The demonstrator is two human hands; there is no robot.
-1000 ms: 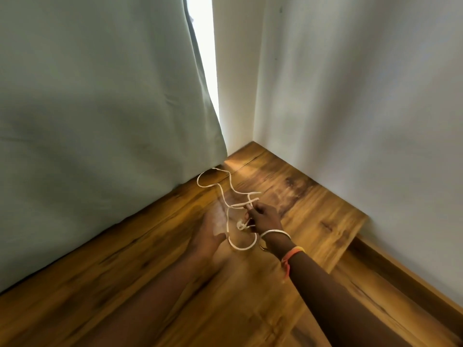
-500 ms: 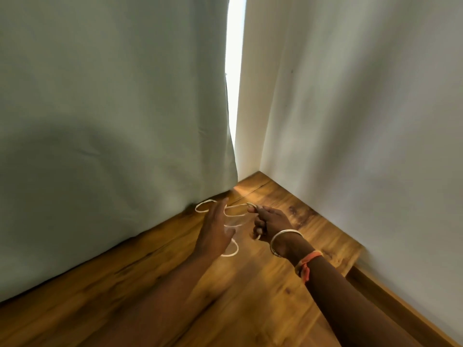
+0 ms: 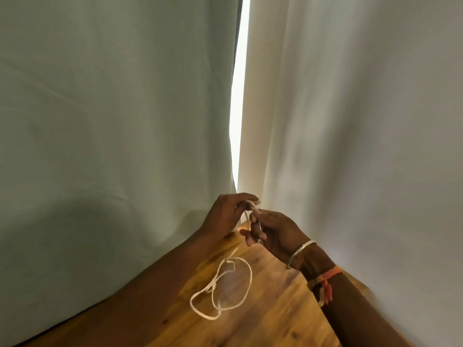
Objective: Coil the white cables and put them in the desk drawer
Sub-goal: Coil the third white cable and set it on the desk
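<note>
A thin white cable (image 3: 246,286) hangs in loose loops below my two hands, above the wooden desk top (image 3: 263,319). My left hand (image 3: 226,214) is raised in front of the curtain and pinches the cable's upper end between thumb and fingertips. My right hand (image 3: 273,231), with a metal bangle and an orange thread band on the wrist, grips the same strand just below, fingers curled round it. The two hands almost touch. No drawer is in view.
A pale green curtain (image 3: 112,146) hangs over the left and reaches down to the desk. A white wall (image 3: 375,146) closes the right side, with a bright gap of daylight (image 3: 238,108) between them. The desk ends in this corner.
Both hands have risen from the desk surface with the cable, which now dangles in loops instead of lying flat. The camera has tilted upward toward the curtain.
</note>
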